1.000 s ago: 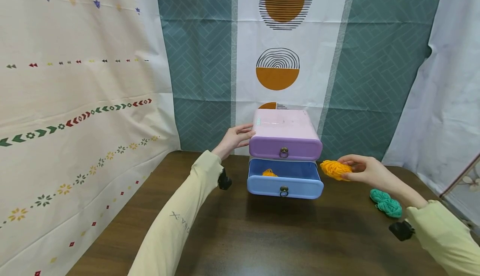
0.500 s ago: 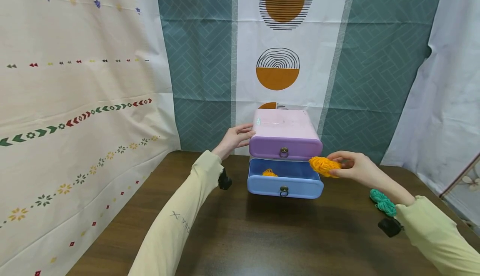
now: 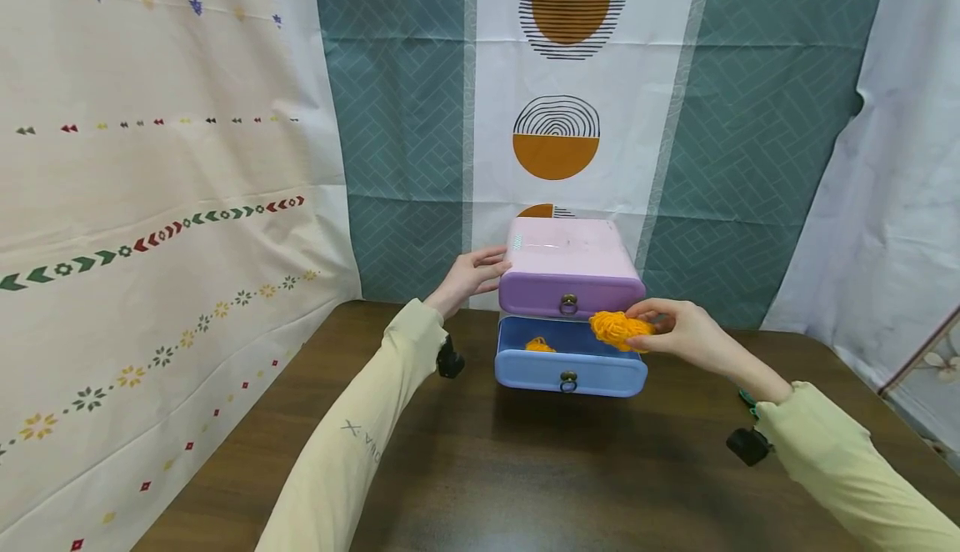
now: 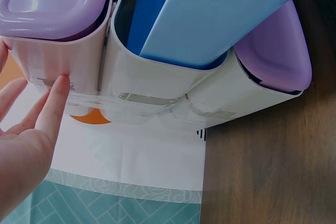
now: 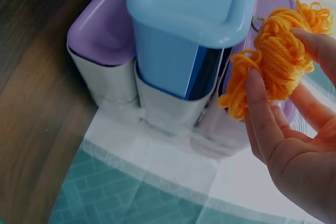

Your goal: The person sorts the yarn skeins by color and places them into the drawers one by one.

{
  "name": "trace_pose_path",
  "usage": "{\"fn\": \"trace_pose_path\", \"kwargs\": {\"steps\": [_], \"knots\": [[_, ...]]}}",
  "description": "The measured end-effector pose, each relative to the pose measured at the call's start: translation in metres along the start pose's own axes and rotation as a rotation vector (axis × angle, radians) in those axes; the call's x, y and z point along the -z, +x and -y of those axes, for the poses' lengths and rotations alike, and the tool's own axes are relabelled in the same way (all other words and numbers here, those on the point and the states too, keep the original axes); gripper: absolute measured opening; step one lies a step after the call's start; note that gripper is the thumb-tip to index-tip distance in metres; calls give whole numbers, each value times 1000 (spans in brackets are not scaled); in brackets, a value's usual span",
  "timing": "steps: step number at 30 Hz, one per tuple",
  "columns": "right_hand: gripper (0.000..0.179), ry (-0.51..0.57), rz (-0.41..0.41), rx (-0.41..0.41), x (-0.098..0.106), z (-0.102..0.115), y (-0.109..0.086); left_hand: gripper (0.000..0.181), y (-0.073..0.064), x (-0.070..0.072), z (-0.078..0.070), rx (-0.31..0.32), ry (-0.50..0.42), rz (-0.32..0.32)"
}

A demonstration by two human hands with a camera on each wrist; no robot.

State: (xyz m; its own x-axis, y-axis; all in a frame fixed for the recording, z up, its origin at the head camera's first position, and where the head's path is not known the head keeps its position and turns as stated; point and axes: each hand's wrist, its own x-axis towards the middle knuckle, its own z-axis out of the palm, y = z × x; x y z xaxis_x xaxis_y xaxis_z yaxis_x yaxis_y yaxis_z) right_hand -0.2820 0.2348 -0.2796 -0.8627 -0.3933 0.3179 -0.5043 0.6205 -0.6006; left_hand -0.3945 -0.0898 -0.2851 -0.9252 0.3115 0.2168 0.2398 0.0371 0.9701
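A small drawer unit [image 3: 570, 243] stands at the table's back, pink on top with purple fronts above and below a blue drawer [image 3: 525, 368]. That blue drawer is pulled out, and a bit of orange yarn [image 3: 538, 345] lies at its left inside. My left hand [image 3: 467, 281] touches the unit's upper left side with extended fingers; the left wrist view shows a fingertip against the pink casing [image 4: 42, 61]. Over the right part of the blue drawer, my right hand [image 3: 690, 335] pinches an orange yarn skein [image 3: 615, 329] between thumb and fingers.
Green yarn [image 3: 747, 400] lies on the dark wooden table [image 3: 465, 469] at the right, mostly hidden behind the right forearm. The lower purple drawer [image 5: 107, 24] is shut. Patterned cloths [image 3: 405, 135] hang behind and beside the table.
My right hand has carried the orange yarn skein leftward, from beside the unit to above the blue drawer. The right forearm now covers most of the green yarn. My left hand stays put.
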Motion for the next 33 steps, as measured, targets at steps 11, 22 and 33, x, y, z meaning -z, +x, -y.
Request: {"fn": "trace_pose_path", "kwargs": {"steps": [11,22,33], "knots": [[36,-70,26,-15,-10,12,10,52,2,1,0,0,15,22],[34,-89,57,-24,-16,12,16,50,-2,0,-4,30,-31,25],[30,-88,28,-46,-13,14,14,50,-2,0,-3,21,-33,19]]}}
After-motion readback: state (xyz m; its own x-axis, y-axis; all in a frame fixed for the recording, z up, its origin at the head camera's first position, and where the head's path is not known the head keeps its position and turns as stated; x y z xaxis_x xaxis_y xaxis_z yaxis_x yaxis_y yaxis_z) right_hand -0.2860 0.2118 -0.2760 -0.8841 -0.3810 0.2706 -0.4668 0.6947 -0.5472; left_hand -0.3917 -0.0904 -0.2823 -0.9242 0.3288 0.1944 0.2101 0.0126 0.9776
